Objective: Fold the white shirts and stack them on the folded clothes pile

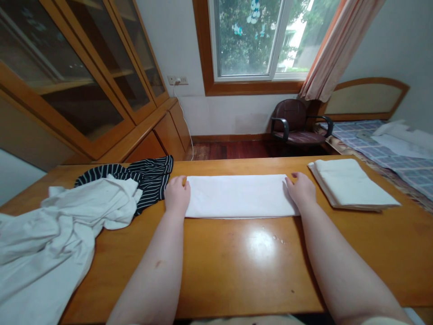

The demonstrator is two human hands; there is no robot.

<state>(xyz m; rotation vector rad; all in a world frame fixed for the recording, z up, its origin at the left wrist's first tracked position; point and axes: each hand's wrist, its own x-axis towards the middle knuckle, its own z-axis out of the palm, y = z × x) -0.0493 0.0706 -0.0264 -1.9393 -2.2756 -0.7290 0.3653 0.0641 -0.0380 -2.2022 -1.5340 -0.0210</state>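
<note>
A white cloth (238,196), folded into a long flat strip, lies across the far middle of the wooden table (237,266). My left hand (177,195) rests on the strip's left end, fingers curled over the edge. At the right end sits my right hand (301,189), with its fingers pressed together on the cloth's edge. Both forearms stretch forward over the table.
A stack of folded white cloths (352,185) lies at the right. A heap of crumpled white fabric (57,234) and a black-and-white striped garment (142,176) cover the left side. Behind the table are a dark chair (294,122), a bed (389,149) and glass-doored cabinets (84,81).
</note>
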